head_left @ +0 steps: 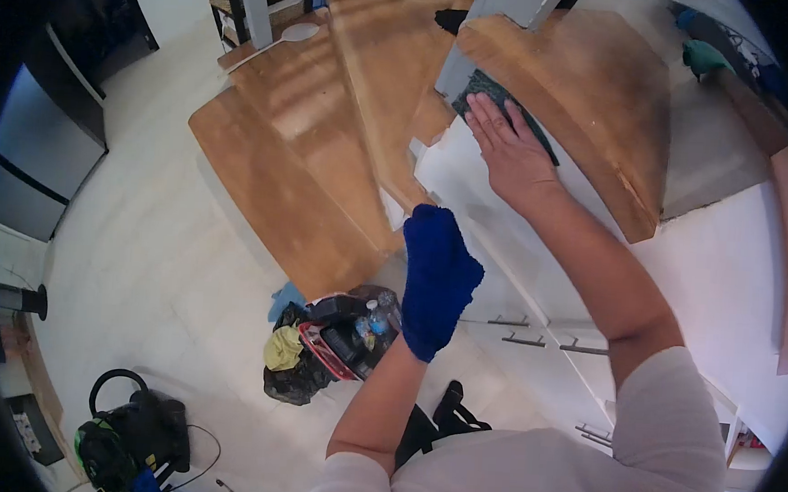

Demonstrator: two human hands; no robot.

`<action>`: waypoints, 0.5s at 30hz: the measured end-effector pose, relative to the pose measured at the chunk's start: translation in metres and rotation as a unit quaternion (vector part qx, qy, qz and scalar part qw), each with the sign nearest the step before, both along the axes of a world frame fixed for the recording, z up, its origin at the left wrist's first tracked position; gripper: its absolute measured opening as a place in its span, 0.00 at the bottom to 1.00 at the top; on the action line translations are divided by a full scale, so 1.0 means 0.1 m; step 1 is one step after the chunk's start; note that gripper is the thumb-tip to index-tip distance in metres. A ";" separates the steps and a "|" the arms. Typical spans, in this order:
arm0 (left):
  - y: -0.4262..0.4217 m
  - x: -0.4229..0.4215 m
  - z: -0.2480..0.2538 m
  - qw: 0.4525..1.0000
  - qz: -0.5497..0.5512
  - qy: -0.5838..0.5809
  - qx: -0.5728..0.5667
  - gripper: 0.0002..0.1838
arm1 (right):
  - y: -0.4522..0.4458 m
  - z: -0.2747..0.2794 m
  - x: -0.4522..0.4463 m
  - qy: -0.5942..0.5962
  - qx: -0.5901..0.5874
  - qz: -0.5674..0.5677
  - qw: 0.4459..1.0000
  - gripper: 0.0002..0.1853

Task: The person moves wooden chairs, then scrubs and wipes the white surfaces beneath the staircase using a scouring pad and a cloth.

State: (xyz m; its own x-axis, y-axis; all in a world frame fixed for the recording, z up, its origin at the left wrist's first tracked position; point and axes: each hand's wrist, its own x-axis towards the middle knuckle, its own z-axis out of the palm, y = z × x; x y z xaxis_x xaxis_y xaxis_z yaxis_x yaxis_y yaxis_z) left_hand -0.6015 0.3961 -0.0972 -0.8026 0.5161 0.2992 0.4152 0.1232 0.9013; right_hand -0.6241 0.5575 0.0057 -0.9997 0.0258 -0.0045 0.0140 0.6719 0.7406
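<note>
My right hand (511, 152) flat, fingers slightly spread on dark green pad (487, 84) — long axis upper left to lower right. My left hand (440, 267) inside blue fuzzy cover (430, 316) — can't tell finger state.

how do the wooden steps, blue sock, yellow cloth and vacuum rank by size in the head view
Largest to smallest:
1. Wooden steps
2. Blue sock and vacuum, too alike to rank
3. Yellow cloth
</note>
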 end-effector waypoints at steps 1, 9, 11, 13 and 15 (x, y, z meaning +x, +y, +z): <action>-0.02 0.00 -0.03 0.999 0.008 0.048 -0.019 0.18 | 0.01 -0.18 0.01 -0.015 0.026 -0.003 1.000 0.27; -0.20 0.06 -0.09 0.986 -0.047 -0.110 0.116 0.20 | 0.03 -0.18 0.41 -0.088 -0.027 0.014 0.996 0.29; -0.10 0.09 -0.16 0.991 -0.025 -0.045 0.127 0.16 | 0.00 -0.23 0.12 -0.040 -0.007 0.027 0.999 0.29; -0.06 0.11 -0.20 0.992 -0.007 0.003 0.126 0.12 | 0.03 -0.25 0.03 -0.034 -0.007 0.020 0.999 0.29; -0.07 0.11 -0.21 0.995 0.005 0.018 0.096 0.11 | 0.01 -0.25 0.23 -0.045 -0.029 0.004 0.999 0.28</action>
